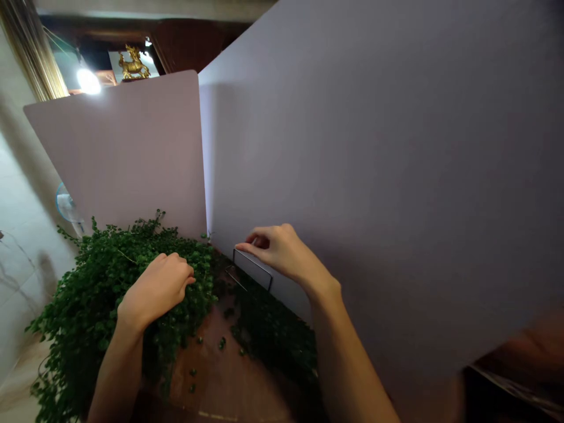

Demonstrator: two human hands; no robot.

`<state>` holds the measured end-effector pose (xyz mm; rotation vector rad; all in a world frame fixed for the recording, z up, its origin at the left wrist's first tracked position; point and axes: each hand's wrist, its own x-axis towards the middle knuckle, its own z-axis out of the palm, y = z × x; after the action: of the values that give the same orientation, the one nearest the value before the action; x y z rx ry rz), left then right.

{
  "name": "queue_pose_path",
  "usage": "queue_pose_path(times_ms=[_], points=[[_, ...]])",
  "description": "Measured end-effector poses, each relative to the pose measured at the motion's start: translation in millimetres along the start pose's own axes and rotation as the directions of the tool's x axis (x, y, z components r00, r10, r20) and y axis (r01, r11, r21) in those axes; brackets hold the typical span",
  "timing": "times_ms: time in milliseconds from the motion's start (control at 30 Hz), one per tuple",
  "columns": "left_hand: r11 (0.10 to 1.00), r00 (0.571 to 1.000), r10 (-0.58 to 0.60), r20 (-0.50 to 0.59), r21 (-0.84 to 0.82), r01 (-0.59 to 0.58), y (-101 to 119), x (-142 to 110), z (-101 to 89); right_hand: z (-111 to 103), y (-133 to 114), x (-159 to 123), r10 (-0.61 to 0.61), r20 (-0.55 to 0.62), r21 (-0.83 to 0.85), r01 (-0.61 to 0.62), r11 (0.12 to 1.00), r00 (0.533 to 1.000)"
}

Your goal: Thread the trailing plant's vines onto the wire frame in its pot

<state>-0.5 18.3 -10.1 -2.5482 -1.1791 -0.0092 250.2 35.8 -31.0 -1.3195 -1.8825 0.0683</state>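
My left hand (159,286) is closed over the right side of a bushy plant with small round green leaves (101,288). Its curled fingertips face away, so what they hold is hidden. My right hand (277,249) pinches with thumb and fingers at the upper left corner of a thin dark wire stand (253,261). The stand's bent frame is upright against the foot of a large pale panel (374,147), with a lower wire reaching toward the plant. Dark green trailing stems (277,329) lie along the panel's base.
A smaller pale panel (127,153) stands behind the plant. Several loose leaves (222,342) are scattered on the brown wooden tabletop (229,382). At the back are a lit bulb (89,81), a golden horse figurine (133,63) and a fan (66,202).
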Motion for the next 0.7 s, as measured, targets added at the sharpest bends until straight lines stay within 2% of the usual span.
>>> queue_pose_path(times_ms=[100,167,300,367,433,600,700], points=[[1.0,1.0,0.01,0.0,-0.007,-0.01,0,2,2.4,-4,-13,-4,-0.108,0.049,0.207,0.095,0.974,0.993],[1.0,1.0,0.021,0.006,-0.011,-0.021,0,2,3.2,-5,-21,-6,-0.159,0.12,0.28,0.12,0.953,0.98],[0.999,0.999,0.035,0.016,-0.015,-0.034,0,3,3.7,3,-28,-5,-0.173,0.21,0.193,0.132,0.972,0.962],[0.999,0.999,0.036,0.012,-0.016,-0.036,0,2,3.6,10,-27,-2,-0.155,0.217,0.184,0.115,0.976,0.964],[0.999,0.999,0.034,0.008,-0.019,-0.034,0,2,3.2,17,-24,1,-0.133,0.209,0.274,0.073,0.959,0.969],[0.999,1.0,0.018,0.026,-0.031,-0.017,2,2,0.9,29,-21,6,-0.085,0.091,0.538,0.023,0.842,0.992],[1.0,0.999,0.012,0.037,-0.029,-0.011,3,2,-0.7,30,-21,5,-0.073,0.106,0.623,-0.009,0.782,0.992]])
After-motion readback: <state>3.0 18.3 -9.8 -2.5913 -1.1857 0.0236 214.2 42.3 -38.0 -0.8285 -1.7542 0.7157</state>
